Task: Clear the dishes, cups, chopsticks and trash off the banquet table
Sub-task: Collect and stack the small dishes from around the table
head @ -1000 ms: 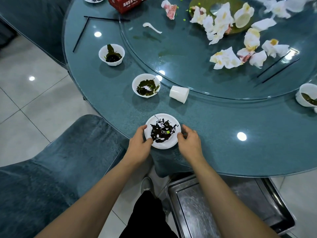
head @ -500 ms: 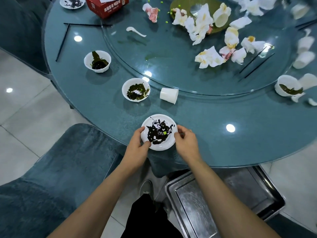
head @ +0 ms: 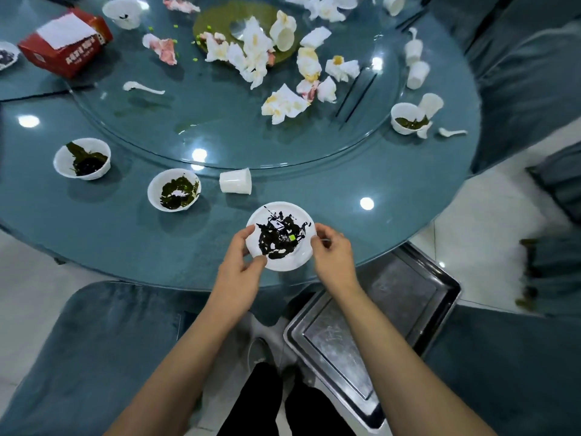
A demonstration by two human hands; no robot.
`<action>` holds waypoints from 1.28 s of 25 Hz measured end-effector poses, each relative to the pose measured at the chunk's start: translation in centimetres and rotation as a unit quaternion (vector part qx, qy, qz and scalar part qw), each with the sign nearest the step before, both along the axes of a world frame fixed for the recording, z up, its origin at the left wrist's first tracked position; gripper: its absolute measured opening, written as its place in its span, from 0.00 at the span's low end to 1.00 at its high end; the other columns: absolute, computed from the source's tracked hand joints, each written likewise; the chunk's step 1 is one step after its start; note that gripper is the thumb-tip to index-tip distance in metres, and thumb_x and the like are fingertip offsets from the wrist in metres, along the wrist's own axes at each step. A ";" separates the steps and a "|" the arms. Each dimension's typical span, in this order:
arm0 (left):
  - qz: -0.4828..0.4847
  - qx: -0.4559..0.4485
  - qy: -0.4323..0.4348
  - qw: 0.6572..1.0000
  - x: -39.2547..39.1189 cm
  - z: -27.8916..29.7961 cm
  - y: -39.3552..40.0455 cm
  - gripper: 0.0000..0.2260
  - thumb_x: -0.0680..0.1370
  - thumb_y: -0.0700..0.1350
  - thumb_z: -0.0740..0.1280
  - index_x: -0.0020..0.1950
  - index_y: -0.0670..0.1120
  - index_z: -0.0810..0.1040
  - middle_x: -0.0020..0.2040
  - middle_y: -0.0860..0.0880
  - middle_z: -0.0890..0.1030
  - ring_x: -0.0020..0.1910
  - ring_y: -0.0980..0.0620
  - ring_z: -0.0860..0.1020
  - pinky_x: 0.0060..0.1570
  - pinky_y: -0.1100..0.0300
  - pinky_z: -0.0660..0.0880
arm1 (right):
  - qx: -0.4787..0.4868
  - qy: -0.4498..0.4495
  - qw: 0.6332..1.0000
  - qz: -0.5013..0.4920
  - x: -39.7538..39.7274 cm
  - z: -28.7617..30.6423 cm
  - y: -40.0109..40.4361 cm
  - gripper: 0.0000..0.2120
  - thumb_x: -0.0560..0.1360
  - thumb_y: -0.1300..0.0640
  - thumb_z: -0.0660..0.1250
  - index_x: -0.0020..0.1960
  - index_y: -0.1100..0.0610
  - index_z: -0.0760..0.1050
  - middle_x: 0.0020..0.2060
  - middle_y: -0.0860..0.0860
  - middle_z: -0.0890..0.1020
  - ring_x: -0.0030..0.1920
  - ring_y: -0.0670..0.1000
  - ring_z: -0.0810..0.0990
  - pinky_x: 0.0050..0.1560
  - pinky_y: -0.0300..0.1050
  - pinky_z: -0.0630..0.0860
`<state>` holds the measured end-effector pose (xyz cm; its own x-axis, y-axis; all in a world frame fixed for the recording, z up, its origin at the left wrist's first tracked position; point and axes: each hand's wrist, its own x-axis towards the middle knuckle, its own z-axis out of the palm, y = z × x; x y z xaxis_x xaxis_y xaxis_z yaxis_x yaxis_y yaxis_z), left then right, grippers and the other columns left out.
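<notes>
A small white plate (head: 289, 259) smeared with dark sauce is at the near edge of the round teal table (head: 361, 234). My left hand (head: 240, 269) grips its left rim and my right hand (head: 333, 256) grips its right rim. The plate tilts slightly toward me. Behind it a white paper cup (head: 235, 181) lies on its side. Two white bowls with dark green leftovers stand to the left, one (head: 173, 190) nearer and one (head: 81, 158) farther. Crumpled stained napkins (head: 284, 103) and black chopsticks (head: 356, 92) lie on the glass turntable.
A steel tray (head: 371, 309) sits below the table edge under my right arm. Teal chairs stand at bottom left (head: 94, 341) and on the right. A red tissue box (head: 64, 45), white spoons, more cups (head: 416, 73) and another bowl (head: 407, 118) are spread farther out.
Both hands have lifted and tipped the sauce plate slightly at the table edge. My view has swung to the right, showing more of the table's right side.
</notes>
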<state>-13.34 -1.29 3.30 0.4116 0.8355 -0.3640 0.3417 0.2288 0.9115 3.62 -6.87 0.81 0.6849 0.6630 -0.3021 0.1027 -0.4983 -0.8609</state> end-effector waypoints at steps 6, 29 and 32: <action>-0.053 0.017 -0.008 0.998 2.6 0.9 -2.3 0.23 0.80 0.37 0.64 0.71 0.58 0.69 0.64 0.51 0.78 0.53 0.71 0.78 0.54 0.71 0.70 | 0.003 -0.022 0.998 -0.066 1.9 1.9 -4.8 0.14 0.80 0.63 0.64 0.62 0.58 0.82 0.56 0.57 0.83 0.55 0.54 0.82 0.64 0.54 0.76; 0.148 0.077 -0.023 0.986 -11.0 6.9 -21.8 0.22 0.80 0.36 0.65 0.70 0.56 0.72 0.58 0.59 0.82 0.59 0.60 0.79 0.67 0.54 0.73 | 0.119 0.003 0.989 0.087 -9.1 7.2 -17.5 0.11 0.79 0.65 0.66 0.57 0.55 0.83 0.52 0.50 0.85 0.53 0.49 0.83 0.60 0.44 0.78; 0.185 0.083 -0.011 0.979 -14.3 7.9 -23.4 0.22 0.80 0.40 0.65 0.70 0.59 0.71 0.59 0.60 0.82 0.58 0.60 0.80 0.64 0.54 0.75 | 0.129 0.014 0.984 0.125 -12.2 8.0 -17.5 0.12 0.79 0.67 0.66 0.56 0.55 0.83 0.50 0.50 0.85 0.52 0.50 0.83 0.60 0.47 0.79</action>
